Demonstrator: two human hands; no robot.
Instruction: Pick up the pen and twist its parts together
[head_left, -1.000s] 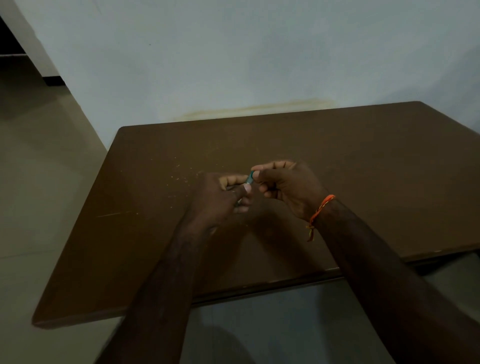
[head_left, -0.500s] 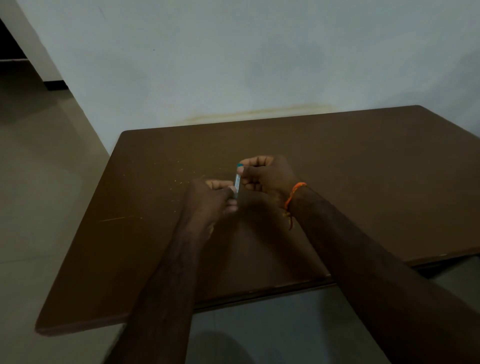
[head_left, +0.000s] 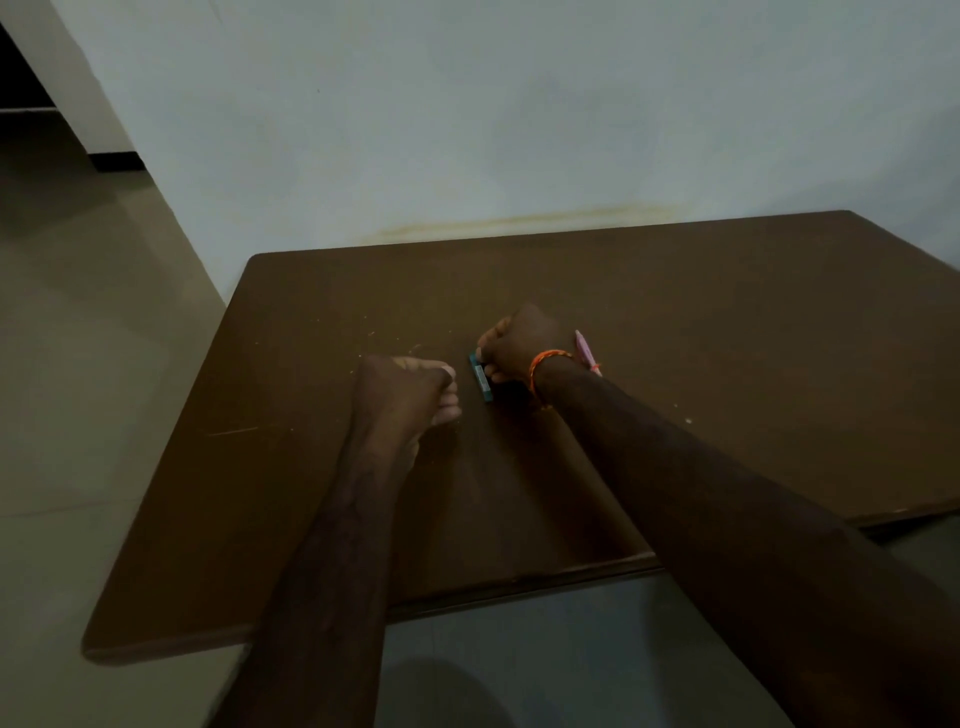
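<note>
A: One small teal block, flat and oblong, lies on the brown table near its middle. Pale label on its top face, too small to read.

B: Held or loose?

A: The right hand is at its far end. Fingers curled, fingertips against the block's right edge. Whether they pinch it or only touch it, cannot tell; the back of the hand covers the thumb and the contact.

B: The left hand?

A: Left hand sits just beside the block, on its left, not touching. Fingers curled into a loose fist, knuckles toward the block. Nothing shows in it, though the palm faces away.

B: Anything else close by?

A: A pink pen-like thing behind the right wrist, lying on the table. The wrist hides its near end, so length and kind are unclear. An orange thread band circles that wrist, with a loose tail hanging under it.

B: Further out?

A: Pale specks scattered on the tabletop left of the hands, and a thin light scratch toward the left edge. The table's right corner runs out of the frame. Pale wall behind, with a yellowish stain just above the table's far edge. Tiled floor left. Light is dim throughout; both forearms are nearly black.
</note>
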